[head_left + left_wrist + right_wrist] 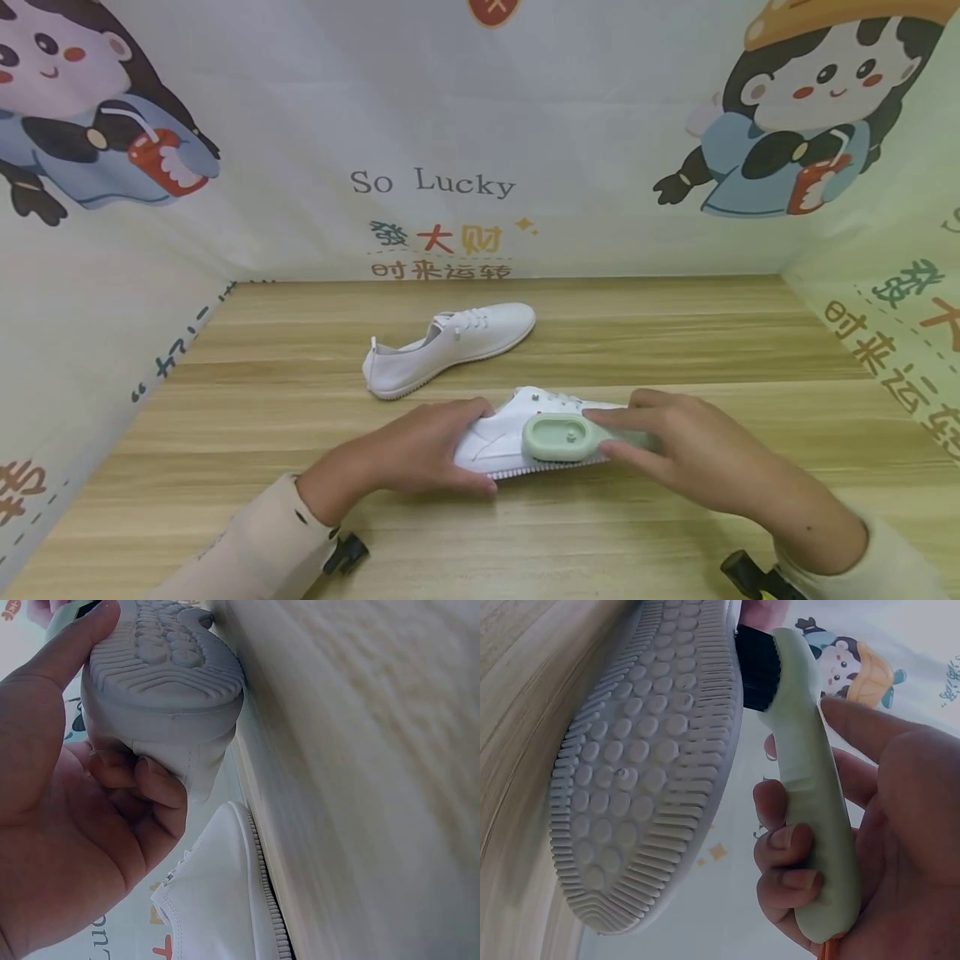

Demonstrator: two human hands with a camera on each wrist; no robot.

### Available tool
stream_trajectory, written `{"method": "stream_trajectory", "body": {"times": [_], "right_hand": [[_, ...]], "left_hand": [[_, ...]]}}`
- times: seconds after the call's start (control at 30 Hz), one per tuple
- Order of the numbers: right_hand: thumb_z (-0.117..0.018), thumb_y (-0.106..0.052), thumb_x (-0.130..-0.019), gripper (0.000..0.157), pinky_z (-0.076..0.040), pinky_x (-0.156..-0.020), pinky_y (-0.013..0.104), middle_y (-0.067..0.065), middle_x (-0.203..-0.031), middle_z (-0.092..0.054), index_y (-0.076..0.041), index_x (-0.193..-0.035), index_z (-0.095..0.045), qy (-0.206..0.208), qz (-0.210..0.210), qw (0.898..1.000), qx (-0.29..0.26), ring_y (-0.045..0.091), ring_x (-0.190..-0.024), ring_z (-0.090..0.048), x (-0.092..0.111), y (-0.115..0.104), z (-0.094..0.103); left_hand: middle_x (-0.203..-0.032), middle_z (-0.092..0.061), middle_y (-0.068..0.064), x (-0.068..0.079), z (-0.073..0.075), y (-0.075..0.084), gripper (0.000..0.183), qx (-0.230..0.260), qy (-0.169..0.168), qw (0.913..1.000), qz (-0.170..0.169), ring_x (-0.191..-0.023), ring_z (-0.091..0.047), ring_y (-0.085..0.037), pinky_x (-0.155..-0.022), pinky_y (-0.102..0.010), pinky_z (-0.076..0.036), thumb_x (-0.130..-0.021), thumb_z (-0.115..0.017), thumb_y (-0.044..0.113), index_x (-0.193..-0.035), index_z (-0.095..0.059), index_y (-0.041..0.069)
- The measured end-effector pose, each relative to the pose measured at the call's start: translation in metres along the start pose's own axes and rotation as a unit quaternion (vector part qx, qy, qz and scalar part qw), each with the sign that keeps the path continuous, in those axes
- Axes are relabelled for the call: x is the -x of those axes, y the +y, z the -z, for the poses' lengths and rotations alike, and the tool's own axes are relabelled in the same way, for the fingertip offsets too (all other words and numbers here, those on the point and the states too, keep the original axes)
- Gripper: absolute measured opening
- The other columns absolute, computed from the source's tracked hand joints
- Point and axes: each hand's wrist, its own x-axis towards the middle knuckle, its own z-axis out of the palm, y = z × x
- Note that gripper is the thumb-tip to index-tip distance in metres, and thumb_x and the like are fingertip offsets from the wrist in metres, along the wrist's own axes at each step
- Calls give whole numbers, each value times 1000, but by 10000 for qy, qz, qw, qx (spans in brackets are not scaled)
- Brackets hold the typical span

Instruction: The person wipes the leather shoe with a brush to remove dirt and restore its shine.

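A white lace-up shoe (491,442) is tipped on its side, and my left hand (420,446) grips it by the heel. Its ridged, dotted sole (641,750) faces the right wrist camera. My right hand (697,450) holds a pale green shoe brush (558,437), fingers wrapped round the handle (817,825). Dark bristles (757,667) of the brush meet the side of the shoe just above the sole in the right wrist view. In the left wrist view the thumb (82,637) lies along the sole's edge while curled fingers (161,787) support the heel from the other side.
Behind the held shoe, a second white shoe (457,346) stands upright on the wooden tabletop (300,350), toe pointing right. A printed cloth (450,108) with cartoon figures and lettering walls the table at the back and both sides. An orange cord (829,949) hangs from the brush handle's end.
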Motion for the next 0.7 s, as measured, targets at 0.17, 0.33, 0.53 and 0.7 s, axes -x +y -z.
{"method": "stream_trajectory", "body": {"times": [0.17,0.33,0.53,0.7], "right_hand": [[-60,-48,-97,37,-40,-58,20,-10,-87,-60,-30,-129,-68,-11,-52,10000,-11,1,-65,-44,-1,1,2],[-62,-50,-95,38,-40,-59,22,-10,-85,-61,-29,-125,-71,-28,-176,9998,-43,4,-66,-45,1,6,8],[-64,-50,-94,37,-46,-64,25,-10,-87,-66,-28,-121,-73,-102,-142,9996,-225,6,-73,-53,3,13,16],[-65,-51,-93,35,-51,-93,57,5,-118,-72,-31,-121,-73,-140,-201,9991,-344,35,-113,-65,6,19,21]], "left_hand": [[-100,-60,13,1,-1,0,66,9,0,10000,50,-87,-57,-5,-79,-25,-48,-76,-82,51,-126,-54,18],[-101,-60,13,1,0,0,67,21,-16,10000,61,-88,-58,-5,-81,-26,-48,-76,-82,52,-127,-54,19],[-103,-61,13,2,0,0,69,-21,-18,10000,58,-90,-58,-5,-83,-27,-49,-76,-81,54,-128,-54,18],[-104,-61,14,2,0,0,68,-17,1,10000,28,-91,-58,-4,-84,-27,-49,-76,-82,53,-128,-54,19]]}}
